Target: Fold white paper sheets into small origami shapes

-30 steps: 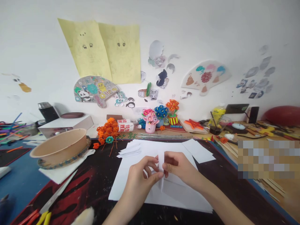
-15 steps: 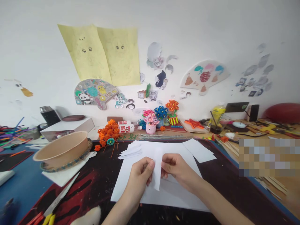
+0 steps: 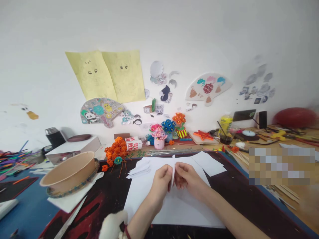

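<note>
Centre frame, lower half: left hand [image 3: 161, 179] and right hand [image 3: 185, 176] both pinch a narrow paper strip [image 3: 172, 172], long axis upright, held between them above the white sheet [image 3: 171, 209]

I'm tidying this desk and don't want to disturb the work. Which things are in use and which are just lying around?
In use:
left hand and right hand, pinching a folded paper strip
large white sheet under them

Lying about:
cut paper pieces
brown bowl
orange paper flowers
glue bottle
</note>
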The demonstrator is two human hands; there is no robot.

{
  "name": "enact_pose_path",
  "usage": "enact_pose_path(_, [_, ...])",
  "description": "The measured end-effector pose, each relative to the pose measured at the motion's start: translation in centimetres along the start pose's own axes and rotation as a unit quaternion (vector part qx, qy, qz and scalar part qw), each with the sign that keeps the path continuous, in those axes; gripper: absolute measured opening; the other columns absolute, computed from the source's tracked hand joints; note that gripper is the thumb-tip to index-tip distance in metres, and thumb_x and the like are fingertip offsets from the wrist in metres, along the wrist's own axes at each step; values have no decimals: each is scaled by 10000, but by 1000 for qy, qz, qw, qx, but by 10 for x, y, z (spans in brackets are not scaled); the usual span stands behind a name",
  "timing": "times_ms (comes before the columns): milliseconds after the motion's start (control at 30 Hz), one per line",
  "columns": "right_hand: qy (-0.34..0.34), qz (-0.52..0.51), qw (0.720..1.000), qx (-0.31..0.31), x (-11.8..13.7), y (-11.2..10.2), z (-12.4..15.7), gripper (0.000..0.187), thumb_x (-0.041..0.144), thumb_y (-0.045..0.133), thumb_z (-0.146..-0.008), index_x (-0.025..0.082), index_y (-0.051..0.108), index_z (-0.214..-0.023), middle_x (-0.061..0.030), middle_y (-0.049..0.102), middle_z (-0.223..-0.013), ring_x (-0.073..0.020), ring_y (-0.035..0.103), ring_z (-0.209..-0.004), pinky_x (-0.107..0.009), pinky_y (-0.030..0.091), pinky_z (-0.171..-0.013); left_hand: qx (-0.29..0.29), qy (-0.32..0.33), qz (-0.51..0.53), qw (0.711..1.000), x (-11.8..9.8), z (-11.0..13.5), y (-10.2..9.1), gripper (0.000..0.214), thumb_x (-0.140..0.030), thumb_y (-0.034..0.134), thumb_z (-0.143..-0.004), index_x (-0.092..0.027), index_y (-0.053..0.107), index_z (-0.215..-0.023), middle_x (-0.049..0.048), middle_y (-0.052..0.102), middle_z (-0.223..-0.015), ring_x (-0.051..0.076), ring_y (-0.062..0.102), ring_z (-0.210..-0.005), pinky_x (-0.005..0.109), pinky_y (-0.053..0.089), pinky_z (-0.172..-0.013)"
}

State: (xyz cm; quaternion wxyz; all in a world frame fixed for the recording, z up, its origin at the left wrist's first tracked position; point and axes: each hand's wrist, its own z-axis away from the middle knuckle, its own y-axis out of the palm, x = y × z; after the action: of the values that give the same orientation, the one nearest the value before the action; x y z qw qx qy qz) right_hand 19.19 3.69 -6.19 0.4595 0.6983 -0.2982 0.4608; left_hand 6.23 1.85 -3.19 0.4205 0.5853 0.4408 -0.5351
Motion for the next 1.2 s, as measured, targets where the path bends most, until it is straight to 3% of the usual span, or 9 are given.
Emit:
enact_pose_path(133, [-1, 14, 1000, 3, 1, -2, -1, 422, 564, 647, -795, 162, 534, -741, 38, 543, -534, -97, 537, -442, -202, 356, -428, -28, 33, -7, 999, 2, -4, 3, 448, -603, 479, -825, -216, 435, -604, -49, 469, -417, 108, 366, -401, 246, 259, -465])
enact_pose_path(300, [12, 38, 999, 0, -7, -1, -3, 468, 618, 665, -742, 168, 539, -770, 41, 531, -543, -102, 532, -454, -206, 344, -424, -12, 27, 3, 1000, 10, -2, 1, 468, -653, 467, -807, -220, 431, -634, -34, 502, -443, 136, 465, -432, 255, 309, -480])
enact_pose_path(500, [2, 128, 991, -34, -5, -1, -3, 367, 538, 537, -852, 186, 519, -751, 24, 555, -556, -131, 554, -467, -229, 384, -442, -32, 23, -15, 999, 22, -6, -3, 433, -602, 439, -844, -205, 454, -673, -34, 496, -495, 128, 445, -457, 250, 326, -480])
enact_pose_path(633, [-48, 238, 966, -88, 1, -4, -2, 264, 399, 608, -794, 198, 505, -658, 40, 513, -506, -132, 511, -448, -248, 384, -463, -75, 37, -65, 994, 22, -8, -9, 382, -529, 544, -811, -165, 589, -919, 45, 634, -806, 169, 552, -664, 267, 404, -571])
enact_pose_path(733, [-89, 310, 940, -110, 6, -2, 1, 219, 313, 626, -759, 202, 504, -615, 40, 497, -503, -130, 472, -466, -252, 351, -481, -92, 46, -101, 990, 18, -6, -12, 430, -463, 606, -776, -167, 585, -1088, 78, 632, -995, 181, 568, -743, 285, 434, -628])
enact_pose_path(900, [-129, 376, 913, -93, 9, 6, 5, 193, 259, 563, -774, 212, 488, -603, 36, 489, -522, -131, 445, -494, -247, 329, -481, -109, 53, -136, 983, 13, -2, -13, 329, -407, 476, -869, -178, 577, -1083, 16, 616, -751, 177, 550, -666, 293, 428, -634])
enact_pose_path(1100, [-145, 424, 889, -93, 3, 3, 5, 195, 237, 580, -770, 204, 497, -596, 34, 489, -532, -127, 420, -509, -261, 320, -525, -73, 72, -161, 982, 12, 2, -10, 346, -414, 548, -838, -190, 534, -1102, 45, 655, -887, 179, 599, -694, 263, 420, -580])
enact_pose_path(1200, [-138, 422, 891, -90, 3, 2, 4, 189, 242, 562, -786, 205, 495, -614, 33, 496, -545, -129, 436, -516, -261, 332, -529, -91, 71, -159, 981, 12, 1, -10, 234, -353, 499, -852, -187, 573, -1000, -14, 594, -696, 152, 528, -593, 251, 375, -548])
